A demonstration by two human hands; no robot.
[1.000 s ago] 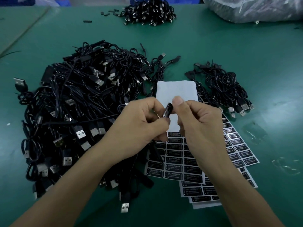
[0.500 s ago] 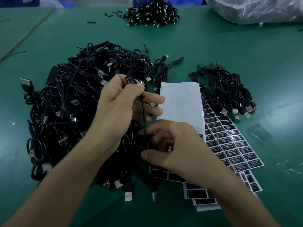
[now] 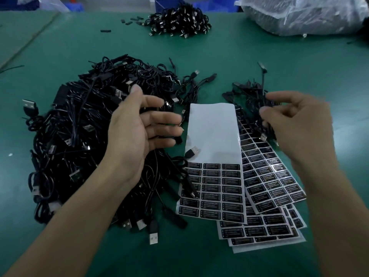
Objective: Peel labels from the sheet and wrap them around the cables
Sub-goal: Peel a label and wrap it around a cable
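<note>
Overhead, the left hand (image 3: 135, 132) hovered with straight, spread fingers above the large heap of black USB cables (image 3: 79, 126) on the green table (image 3: 259, 52). The right hand (image 3: 299, 124), fingers loosely apart and empty, hung over the smaller black cable bundle (image 3: 249, 96), beside the white sheets of black labels (image 3: 213, 176).

Glossy black labels (image 3: 220, 188) on white paper — cables (image 3: 79, 136) with metal plugs.

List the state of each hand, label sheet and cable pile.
left hand, open, fingers spread over the big cable pile.
right hand, blurred, fingers loosely curved above the small cable pile; grip unclear.
top label sheet, upper half peeled bare, lower rows full.
lower sheets, fanned out, visible labels intact.
</note>
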